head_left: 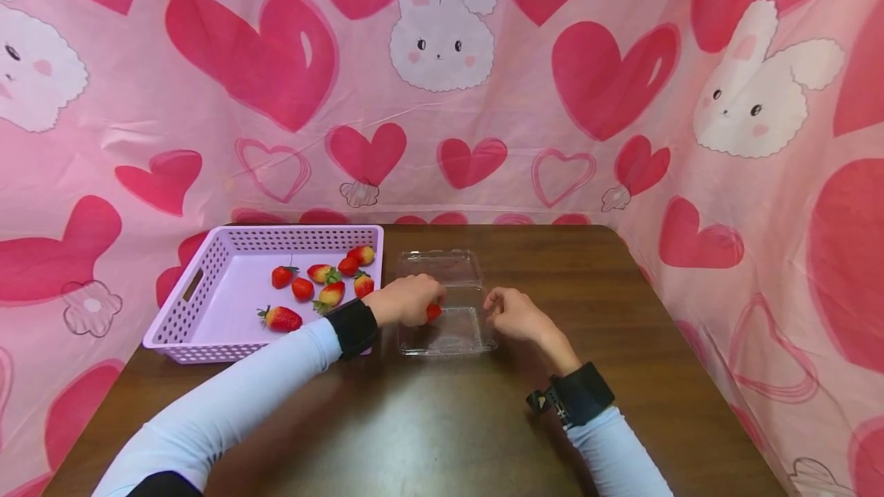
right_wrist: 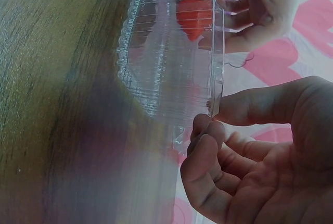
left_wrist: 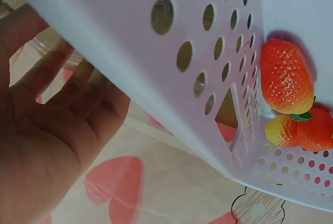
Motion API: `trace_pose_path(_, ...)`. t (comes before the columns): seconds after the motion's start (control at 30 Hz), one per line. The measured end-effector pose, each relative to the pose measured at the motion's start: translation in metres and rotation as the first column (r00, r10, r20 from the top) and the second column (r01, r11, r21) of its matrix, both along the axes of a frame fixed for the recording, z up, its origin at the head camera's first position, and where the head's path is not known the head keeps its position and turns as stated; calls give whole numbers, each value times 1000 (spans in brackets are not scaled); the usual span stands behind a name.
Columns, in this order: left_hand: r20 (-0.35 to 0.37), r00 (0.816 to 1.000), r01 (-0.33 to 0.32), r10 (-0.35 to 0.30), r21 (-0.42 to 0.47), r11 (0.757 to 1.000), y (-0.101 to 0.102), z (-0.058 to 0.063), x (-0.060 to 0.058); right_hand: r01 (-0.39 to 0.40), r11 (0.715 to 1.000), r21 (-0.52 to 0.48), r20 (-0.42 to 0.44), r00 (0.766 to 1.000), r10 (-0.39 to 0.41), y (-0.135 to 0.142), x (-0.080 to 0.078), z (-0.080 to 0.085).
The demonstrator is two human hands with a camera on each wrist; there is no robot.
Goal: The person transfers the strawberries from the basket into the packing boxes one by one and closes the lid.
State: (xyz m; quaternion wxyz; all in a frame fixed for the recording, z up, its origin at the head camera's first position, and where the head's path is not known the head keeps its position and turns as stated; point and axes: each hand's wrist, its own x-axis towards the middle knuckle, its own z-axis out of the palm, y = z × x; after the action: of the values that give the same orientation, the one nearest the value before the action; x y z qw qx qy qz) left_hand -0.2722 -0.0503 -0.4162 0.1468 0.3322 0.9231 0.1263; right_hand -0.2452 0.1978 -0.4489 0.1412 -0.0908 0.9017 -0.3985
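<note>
A red strawberry (head_left: 433, 312) is pinched in my left hand (head_left: 410, 299), inside the near half of a clear plastic clamshell box (head_left: 459, 350). In the right wrist view the strawberry (right_wrist: 193, 18) shows through the box wall, between the left thumb and fingers. My right hand (head_left: 514, 314) grips the box's right rim; thumb and curled fingers meet on that edge in the right wrist view. The left wrist view has the left hand (left_wrist: 57, 109) past the basket wall, its fingertips partly hidden. The box's lid (head_left: 442, 258) lies opened toward the back.
A lilac perforated basket (head_left: 228, 230) stands left of the box, with several strawberries inside, most toward its right side. One strawberry (head_left: 282, 319) lies near its front. The brown wooden table (head_left: 442, 420) is backed by a pink cloth (head_left: 428, 110) with hearts and rabbits.
</note>
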Motion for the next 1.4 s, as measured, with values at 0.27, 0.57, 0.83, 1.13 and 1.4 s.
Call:
trace_pose_path(0.27,0,1000,-24,24,23,999,-1,-8,2,-2,1000,-1,-2,1000,2,-2,3,-1)
trace_pose_path(0.57,-19,1000,-3,4,22,1000,-2,-31,-9,-12,1000,-1,-16,1000,11,-2,4,0)
trace_pose_path(0.83,-18,1000,-24,24,-16,1000,0,-14,6,-15,1000,2,-22,1000,15,-3,4,-1)
trace_pose_path(1.13,-40,999,-30,29,-8,1000,2,-14,2,-36,999,15,-47,998,37,1,1,-1)
trace_pose_path(1.4,-21,999,-24,24,1,1000,0,-11,1,-31,999,17,-41,999,32,1,2,1)
